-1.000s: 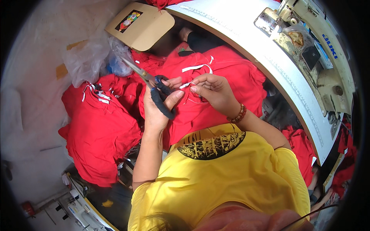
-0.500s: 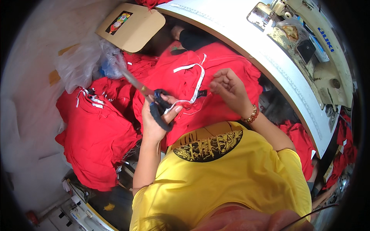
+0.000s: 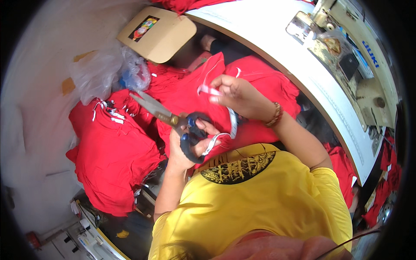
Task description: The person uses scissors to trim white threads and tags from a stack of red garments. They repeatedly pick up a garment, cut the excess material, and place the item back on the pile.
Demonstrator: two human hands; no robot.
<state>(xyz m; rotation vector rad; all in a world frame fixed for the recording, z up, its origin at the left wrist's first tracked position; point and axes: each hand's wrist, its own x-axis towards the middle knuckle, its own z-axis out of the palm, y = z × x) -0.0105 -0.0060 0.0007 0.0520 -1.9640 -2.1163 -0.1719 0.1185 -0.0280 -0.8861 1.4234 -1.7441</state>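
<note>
My left hand [image 3: 177, 152] is closed round the dark handles of a pair of scissors [image 3: 157, 109]. Their metal blades point up and left, slightly parted. A white tape trim [image 3: 234, 124] on the red garment [image 3: 265, 73] over my lap runs from beside the left thumb up to my right hand [image 3: 243, 99]. The right fingers pinch the tape near its upper end, with a short tail sticking out to the left. To the left of the scissors lies a heap of red garments [image 3: 113, 154] with white tape ends [image 3: 116, 116] on top.
A white table [image 3: 323, 89] curves along the right, bearing a sewing machine [image 3: 376, 89] and a dark phone [image 3: 348, 65]. Beyond the garments are a cardboard piece [image 3: 175, 32] and clear plastic bags [image 3: 96, 73]. Another machine [image 3: 93, 237] stands at lower left.
My right hand has moved left and taken hold of the tape, lifting it off the cloth. The scissors have come slightly right and down in my left hand.
</note>
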